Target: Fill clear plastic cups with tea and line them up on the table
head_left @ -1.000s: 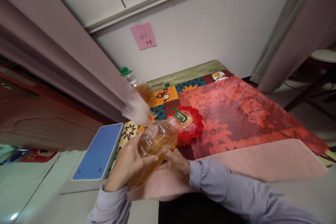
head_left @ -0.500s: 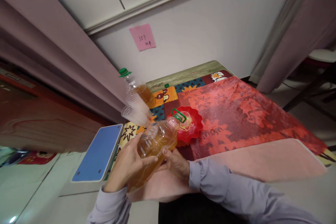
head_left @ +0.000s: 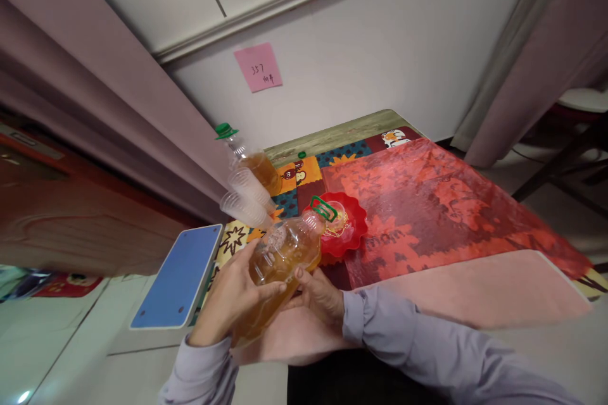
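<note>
Between my two hands is a large clear plastic bottle [head_left: 285, 253] with amber liquid inside, tilted so its neck points away to the upper right. My left hand [head_left: 232, 294] wraps its left side. My right hand [head_left: 316, 297] grips it from the right, lower down. A green handle ring sits at the bottle's neck, overlapping in view a red scalloped bowl [head_left: 354, 224] that holds thin yellowish strands. I cannot tell whether bottle and bowl touch. Beyond the bottle, stacks of clear plastic cups [head_left: 247, 205] lean near a second bottle [head_left: 259, 168] topped with a green cap.
A patterned cloth and a red translucent sheet [head_left: 456, 202] cover the table, with a pink flap along the near edge. A small green cap [head_left: 302, 155] lies at the back. At left is a blue panel [head_left: 178, 278]. A pink note [head_left: 259, 68] is stuck on the wall.
</note>
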`<state>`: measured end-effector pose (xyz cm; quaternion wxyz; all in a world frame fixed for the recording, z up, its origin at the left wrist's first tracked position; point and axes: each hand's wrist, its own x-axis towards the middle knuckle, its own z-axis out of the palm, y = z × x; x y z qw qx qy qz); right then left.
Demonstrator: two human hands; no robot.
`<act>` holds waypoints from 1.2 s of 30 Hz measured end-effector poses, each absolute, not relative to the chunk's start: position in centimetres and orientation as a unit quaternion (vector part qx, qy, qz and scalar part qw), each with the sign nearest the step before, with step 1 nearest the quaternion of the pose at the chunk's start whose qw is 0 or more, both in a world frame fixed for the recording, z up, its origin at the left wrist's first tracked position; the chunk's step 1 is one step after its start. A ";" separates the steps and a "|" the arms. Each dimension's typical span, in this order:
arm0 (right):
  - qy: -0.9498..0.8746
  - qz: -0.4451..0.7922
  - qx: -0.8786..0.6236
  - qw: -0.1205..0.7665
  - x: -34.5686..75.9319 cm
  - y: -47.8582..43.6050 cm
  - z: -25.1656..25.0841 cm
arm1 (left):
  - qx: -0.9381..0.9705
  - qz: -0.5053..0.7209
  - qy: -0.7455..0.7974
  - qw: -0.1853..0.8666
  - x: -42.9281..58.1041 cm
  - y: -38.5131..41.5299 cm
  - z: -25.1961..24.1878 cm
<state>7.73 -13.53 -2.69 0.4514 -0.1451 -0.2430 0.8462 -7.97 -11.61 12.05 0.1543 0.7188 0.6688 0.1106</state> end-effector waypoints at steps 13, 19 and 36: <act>-0.242 0.847 -0.143 0.451 7.7 -13.6 -2.7 | 0.726 0.115 0.661 0.147 -7.6 -11.7 12.4; -0.246 0.845 -0.144 0.453 7.7 -13.5 -2.7 | 0.720 0.111 0.668 0.153 -7.6 -11.8 12.5; -0.253 0.844 -0.143 0.450 7.9 -13.6 -2.5 | 0.725 0.131 0.655 0.171 -7.3 -11.7 12.8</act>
